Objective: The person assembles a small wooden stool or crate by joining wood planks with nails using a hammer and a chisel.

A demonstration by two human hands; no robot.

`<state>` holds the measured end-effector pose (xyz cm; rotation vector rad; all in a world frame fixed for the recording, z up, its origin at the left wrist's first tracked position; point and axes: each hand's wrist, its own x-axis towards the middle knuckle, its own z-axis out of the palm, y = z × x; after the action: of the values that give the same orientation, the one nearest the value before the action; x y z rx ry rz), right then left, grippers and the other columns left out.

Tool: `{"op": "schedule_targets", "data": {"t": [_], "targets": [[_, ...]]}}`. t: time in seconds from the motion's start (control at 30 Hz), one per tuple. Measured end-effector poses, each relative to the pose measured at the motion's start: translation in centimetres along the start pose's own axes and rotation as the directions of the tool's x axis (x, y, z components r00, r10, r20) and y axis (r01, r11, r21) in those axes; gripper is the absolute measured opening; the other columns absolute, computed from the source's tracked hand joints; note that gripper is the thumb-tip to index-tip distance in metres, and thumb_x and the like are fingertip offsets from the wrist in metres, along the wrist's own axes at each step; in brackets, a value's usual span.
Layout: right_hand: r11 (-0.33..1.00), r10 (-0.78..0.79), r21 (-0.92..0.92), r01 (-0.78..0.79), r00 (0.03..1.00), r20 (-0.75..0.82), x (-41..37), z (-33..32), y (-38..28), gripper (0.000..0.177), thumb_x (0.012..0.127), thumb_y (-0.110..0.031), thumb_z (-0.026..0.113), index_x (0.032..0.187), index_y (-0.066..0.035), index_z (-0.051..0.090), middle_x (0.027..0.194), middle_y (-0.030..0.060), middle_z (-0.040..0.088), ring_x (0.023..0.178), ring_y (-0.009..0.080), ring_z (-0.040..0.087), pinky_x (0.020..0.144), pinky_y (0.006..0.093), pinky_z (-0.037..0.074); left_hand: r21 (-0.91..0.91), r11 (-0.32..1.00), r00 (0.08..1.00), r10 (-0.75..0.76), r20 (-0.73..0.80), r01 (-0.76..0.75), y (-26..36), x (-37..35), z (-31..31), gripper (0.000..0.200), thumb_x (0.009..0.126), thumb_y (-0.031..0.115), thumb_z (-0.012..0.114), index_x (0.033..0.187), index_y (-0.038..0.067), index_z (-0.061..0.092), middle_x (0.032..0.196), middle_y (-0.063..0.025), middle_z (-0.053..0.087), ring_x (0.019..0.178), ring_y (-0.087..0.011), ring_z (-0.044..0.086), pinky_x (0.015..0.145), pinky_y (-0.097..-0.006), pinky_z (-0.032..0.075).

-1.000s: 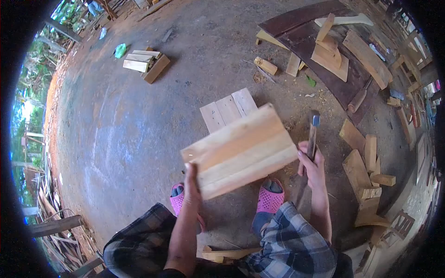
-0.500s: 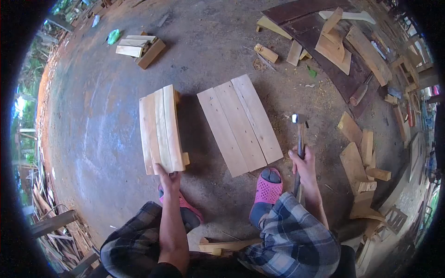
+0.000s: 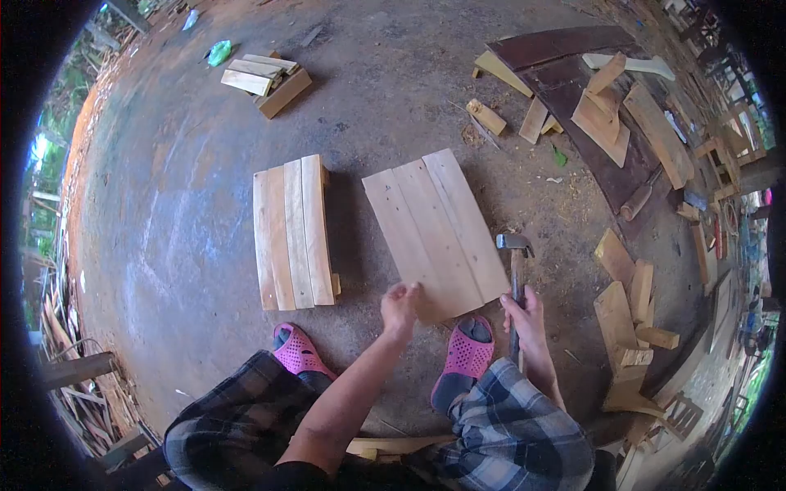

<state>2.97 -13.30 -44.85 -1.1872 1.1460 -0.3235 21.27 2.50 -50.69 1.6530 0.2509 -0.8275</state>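
Observation:
My left hand [image 3: 399,311] is closed at the lower left edge of a panel of three pale boards [image 3: 434,233], fingertips right at the wood. My right hand [image 3: 526,317] is wrapped round the handle of a claw hammer [image 3: 515,244], held head up beside the panel. Its thumb lies close to the panel's lower right corner. Left of the panel, a low slatted wooden stool [image 3: 293,233] stands on the floor, with parts of its supports showing along its right side.
Pink clogs [image 3: 463,358] are on my feet, just below the panel. Wood offcuts [image 3: 616,323] lie at right, near a dark brown sheet [image 3: 565,69] bearing more pieces and a chisel-like tool [image 3: 641,196]. A small stack of wood [image 3: 282,92] sits at the far left.
My left hand has let go of the slatted stool and moved right to the board panel. The hammer has come down closer to the panel's right edge, its head turned.

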Motion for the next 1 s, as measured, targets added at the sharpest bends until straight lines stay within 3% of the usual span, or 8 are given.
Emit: {"op": "schedule_targets", "data": {"t": [0.17,0.37,0.43,0.63,0.7,0.77,0.9,1.0], "targets": [[0.987,-0.110,-0.109,0.115,0.993,0.045,1.5,1.1,-4.4,0.022,0.090,-0.014,0.064,0.108,-0.005,0.054,0.064,-0.0004,0.052,0.045,0.0072,0.049,0.038,0.0227,0.038,0.062,0.968,0.906,-0.250,0.341,0.243,-1.4,-2.2,2.9,0.024,0.091,0.027,0.066,0.094,0.003,0.064,0.077,-0.0016,0.061,0.064,-0.0094,0.056,0.057,-0.0244,0.045],[0.887,0.134,0.318,-0.336,0.845,0.517,0.7,5.1,-10.2,0.022,0.098,-0.022,0.054,0.109,-0.004,0.051,0.063,0.0000,0.049,0.043,0.0091,0.050,0.036,0.0244,0.040,0.077,0.949,0.774,-0.294,0.560,0.305,-2.3,-1.9,2.1,0.026,0.093,0.034,0.062,0.097,0.009,0.061,0.077,0.0012,0.059,0.066,-0.0079,0.057,0.060,-0.0244,0.047],[0.973,-0.099,-0.171,0.157,0.947,0.305,2.2,7.0,-8.6,0.025,0.099,-0.027,0.052,0.107,-0.004,0.049,0.064,0.0012,0.050,0.040,0.0095,0.049,0.035,0.0250,0.040,0.116,0.942,0.729,-0.318,0.606,0.314,-1.6,-2.0,1.6,0.027,0.093,0.037,0.061,0.100,0.011,0.059,0.078,0.0013,0.059,0.067,-0.0080,0.057,0.062,-0.0247,0.048],[0.851,-0.023,-0.479,0.216,0.926,0.377,3.4,11.7,-7.6,0.024,0.098,-0.028,0.052,0.105,-0.005,0.046,0.063,0.0096,0.057,0.045,0.0194,0.058,0.040,0.0327,0.046,0.391,0.917,0.409,-0.388,0.826,0.080,-1.7,-3.0,2.6,0.032,0.095,0.041,0.054,0.107,0.011,0.057,0.080,-0.0029,0.063,0.069,-0.0117,0.060,0.064,-0.0281,0.049],[0.762,-0.147,-0.552,0.340,0.920,0.364,3.8,12.3,-5.6,0.025,0.096,-0.025,0.053,0.107,-0.004,0.045,0.072,0.0178,0.060,0.062,0.0338,0.060,0.054,0.0422,0.047,0.432,0.901,0.415,-0.409,0.813,0.041,-2.2,-2.7,2.9,0.026,0.090,0.031,0.061,0.104,0.008,0.061,0.076,-0.0028,0.060,0.066,-0.0131,0.060,0.062,-0.0286,0.050],[0.725,-0.194,-0.575,0.380,0.913,0.359,3.3,12.9,-5.0,0.027,0.094,-0.022,0.054,0.110,-0.004,0.044,0.082,0.0255,0.061,0.080,0.0464,0.060,0.067,0.0503,0.047,0.295,0.934,0.937,0.095,0.336,-0.200,-0.3,-2.9,1.7,0.019,0.085,0.019,0.065,0.092,0.002,0.059,0.073,-0.0056,0.061,0.060,-0.0186,0.059,0.060,-0.0334,0.050],[0.594,-0.296,-0.664,0.454,0.891,0.345,2.1,13.4,-4.4,0.032,0.094,-0.022,0.053,0.116,-0.001,0.043,0.091,0.0289,0.060,0.085,0.0472,0.060,0.070,0.0532,0.045,0.347,0.859,0.876,0.452,-0.170,-0.376,1.0,2.1,-0.5,0.043,0.083,0.013,0.067,0.122,0.004,0.051,0.099,-0.0159,0.053,0.085,-0.0288,0.059,0.076,-0.0390,0.049],[0.530,-0.270,-0.719,0.450,0.893,0.360,1.8,13.6,-3.7,0.032,0.095,-0.023,0.052,0.116,0.000,0.042,0.092,0.0285,0.060,0.085,0.0480,0.059,0.071,0.0538,0.046,0.210,0.930,0.947,0.318,-0.047,-0.302,2.4,3.4,-1.0,0.056,0.083,0.015,0.068,0.133,0.011,0.043,0.109,-0.0179,0.046,0.098,-0.0303,0.052,0.086,-0.0394,0.046]]}}
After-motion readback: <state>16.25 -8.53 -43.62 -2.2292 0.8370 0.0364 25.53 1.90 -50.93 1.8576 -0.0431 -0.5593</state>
